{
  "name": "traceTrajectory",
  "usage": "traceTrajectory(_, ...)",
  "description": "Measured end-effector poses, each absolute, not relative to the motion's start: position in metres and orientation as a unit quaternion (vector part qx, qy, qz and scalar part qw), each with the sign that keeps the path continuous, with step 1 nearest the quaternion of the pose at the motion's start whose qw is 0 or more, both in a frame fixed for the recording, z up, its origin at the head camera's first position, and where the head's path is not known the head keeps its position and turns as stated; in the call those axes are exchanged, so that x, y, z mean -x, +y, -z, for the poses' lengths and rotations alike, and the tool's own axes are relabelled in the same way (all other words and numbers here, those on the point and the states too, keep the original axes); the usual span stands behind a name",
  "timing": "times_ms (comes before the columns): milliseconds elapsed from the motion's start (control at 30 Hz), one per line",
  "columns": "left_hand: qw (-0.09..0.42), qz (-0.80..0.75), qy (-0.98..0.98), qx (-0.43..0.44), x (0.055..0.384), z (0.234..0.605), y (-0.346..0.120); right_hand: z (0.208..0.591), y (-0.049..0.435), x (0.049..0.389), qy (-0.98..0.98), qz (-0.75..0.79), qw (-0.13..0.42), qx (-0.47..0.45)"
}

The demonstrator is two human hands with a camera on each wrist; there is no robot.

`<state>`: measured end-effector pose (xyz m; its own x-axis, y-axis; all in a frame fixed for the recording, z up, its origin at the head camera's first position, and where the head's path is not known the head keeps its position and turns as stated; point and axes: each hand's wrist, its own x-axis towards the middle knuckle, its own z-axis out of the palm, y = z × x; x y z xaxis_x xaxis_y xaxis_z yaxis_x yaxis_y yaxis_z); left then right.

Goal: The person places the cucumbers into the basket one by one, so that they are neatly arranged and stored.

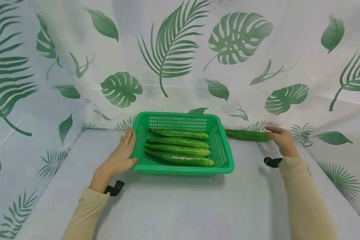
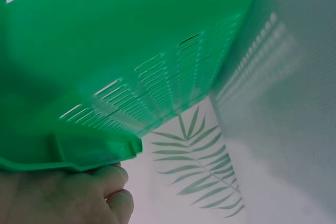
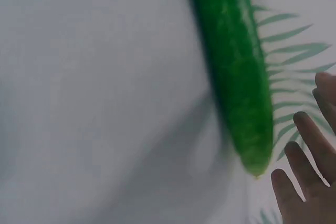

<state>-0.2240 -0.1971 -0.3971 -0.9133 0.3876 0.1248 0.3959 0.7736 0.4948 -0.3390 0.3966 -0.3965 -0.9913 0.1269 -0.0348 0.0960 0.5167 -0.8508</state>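
Observation:
A green plastic basket [image 1: 184, 168] holds several long cucumbers [image 1: 180, 157] lying side by side. My left hand [image 1: 121, 155] rests against the basket's left rim, its fingers extended along the side and the thumb at the near corner. In the left wrist view the knuckles [image 2: 113, 192] sit right at the rim, beside the slotted wall. Another cucumber [image 1: 247, 135] lies to the right of the basket, along the back of the table. Over its right end is my right hand [image 1: 283, 140]; the right wrist view shows the fingers [image 3: 307, 169] spread beside the cucumber's tip, with nothing held.
A white cloth printed with green leaves [image 1: 171, 50] hangs behind and at both sides. The tabletop [image 1: 180, 206] is covered in white. Dark camera mounts [image 1: 115, 188] stick out at both wrists.

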Motion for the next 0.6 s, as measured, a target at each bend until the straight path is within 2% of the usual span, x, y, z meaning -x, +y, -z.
traceTrajectory(233,0.006,0.266,-0.941,0.21,0.225,0.396,-0.197,0.418,0.411,0.345,-0.879,-0.473,-0.026,0.06)
traceTrajectory(600,0.005,0.265,-0.942,0.208,0.224,0.397,-0.197,0.442,0.421,0.342,-0.88,-0.472,-0.038,0.046)
